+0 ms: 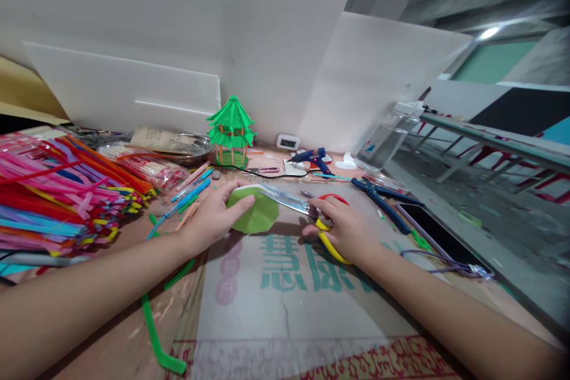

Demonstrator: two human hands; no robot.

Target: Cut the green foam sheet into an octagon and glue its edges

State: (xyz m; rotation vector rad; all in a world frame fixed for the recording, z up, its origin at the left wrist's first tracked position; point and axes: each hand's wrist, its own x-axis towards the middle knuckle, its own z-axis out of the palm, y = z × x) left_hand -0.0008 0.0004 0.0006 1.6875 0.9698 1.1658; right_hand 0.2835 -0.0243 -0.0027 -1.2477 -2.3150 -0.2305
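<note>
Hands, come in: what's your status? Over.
Left hand gripping green piece. Right hand holding scissors at the piece's upper edge. Green pagoda model standing beyond, not in the way.

disc (256,214): olive green | scissors (305,208): yellow, red, silvery | pagoda (232,123): crazy bright green | pipe cleaners (57,196): basically rainbow | sheet (240,320): red squiggly border

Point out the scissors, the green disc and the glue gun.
Scissors (294,203): head view, on the metal blades.
Green disc (255,215): head view, middle of its flat face.
Glue gun (313,155): head view, on its blue body.
</note>
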